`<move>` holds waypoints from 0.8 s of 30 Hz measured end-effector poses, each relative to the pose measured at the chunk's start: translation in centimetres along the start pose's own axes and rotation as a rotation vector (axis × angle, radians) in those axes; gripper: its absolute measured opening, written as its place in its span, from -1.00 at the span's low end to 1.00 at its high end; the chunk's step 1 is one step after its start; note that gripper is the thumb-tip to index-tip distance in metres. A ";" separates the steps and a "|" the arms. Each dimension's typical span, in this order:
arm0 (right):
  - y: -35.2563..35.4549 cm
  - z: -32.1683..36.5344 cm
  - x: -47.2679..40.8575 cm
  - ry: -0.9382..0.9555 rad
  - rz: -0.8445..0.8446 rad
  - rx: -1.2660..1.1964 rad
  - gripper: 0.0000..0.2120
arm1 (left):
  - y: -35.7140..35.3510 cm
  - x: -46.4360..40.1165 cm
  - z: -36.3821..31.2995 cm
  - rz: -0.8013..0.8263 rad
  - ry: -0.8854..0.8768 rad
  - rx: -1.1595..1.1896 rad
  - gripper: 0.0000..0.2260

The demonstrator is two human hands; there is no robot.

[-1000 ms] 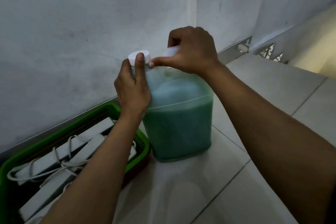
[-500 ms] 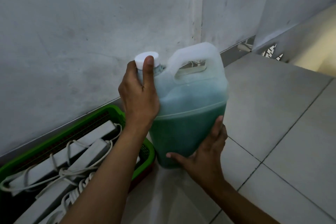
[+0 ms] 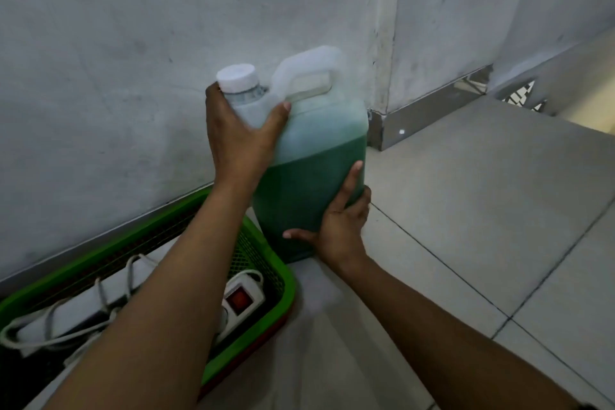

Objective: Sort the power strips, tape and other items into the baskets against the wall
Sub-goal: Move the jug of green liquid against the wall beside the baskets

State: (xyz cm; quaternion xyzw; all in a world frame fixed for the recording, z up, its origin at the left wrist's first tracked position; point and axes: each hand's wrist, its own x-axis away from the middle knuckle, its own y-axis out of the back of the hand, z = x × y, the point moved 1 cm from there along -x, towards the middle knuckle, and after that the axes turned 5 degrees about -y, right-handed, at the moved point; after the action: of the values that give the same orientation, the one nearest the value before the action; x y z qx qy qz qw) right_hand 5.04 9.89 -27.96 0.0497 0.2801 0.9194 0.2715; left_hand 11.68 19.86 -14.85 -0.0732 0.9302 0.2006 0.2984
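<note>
Head view, floor-level corner by a grey wall (image 3: 133, 76). The jug (image 3: 319, 156), a translucent container about half full of green liquid with a white cap (image 3: 237, 76) and a moulded handle (image 3: 307, 76), stands upright just beside the right end of the green basket (image 3: 289, 289), close to the wall; whether its base rests fully on the tiled floor (image 3: 466, 210) or is slightly raised cannot be told.

Change over the last 1 s: the right hand (image 3: 339, 226) has left the handle, which it gripped 1 s ago, and dropped to the lower front corner of the jug; it was already low on the body 0.5 s ago. Its fingers (image 3: 352, 176) now lie nearly straight up the jug's side with the thumb spread along the bottom edge, so it presses and steadies rather than grips. The left hand (image 3: 239, 136) stays at the top, but its hold has shifted: the fingers are spread wide around the shoulder below the cap, thumb reaching toward the handle's root.

Meaning for the task: the 2-handed hold, 1 hand high and 1 low, suggests the jug is being positioned or nudged against the wall next to the basket, not carried off. The basket already holds white power strips (image 3: 243, 299) with coiled cords, 1 showing a red switch. The jug appears too tall for that basket, so standing it alongside seems the likely intent.
</note>
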 end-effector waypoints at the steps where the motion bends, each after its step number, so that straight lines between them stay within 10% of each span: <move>1: -0.6 0.5 -0.7 -0.029 0.012 0.003 0.46 | 0.0 -0.7 0.4 0.002 0.011 -0.004 -0.35; 19: -4.2 2.2 -0.4 -0.241 0.168 -0.111 -0.04 | 1.3 -3.4 1.4 0.326 0.377 -0.126 -0.19; 24: -3.6 1.7 5.1 -0.299 0.315 -0.166 -0.22 | 8.6 7.7 3.9 0.624 0.067 -0.522 -0.31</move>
State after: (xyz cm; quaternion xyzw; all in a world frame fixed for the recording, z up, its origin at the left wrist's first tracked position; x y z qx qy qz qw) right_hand 2.78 15.93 -28.84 0.2063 0.1489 0.9527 0.1662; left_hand 5.25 29.20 -19.36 0.1327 0.8349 0.5083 0.1645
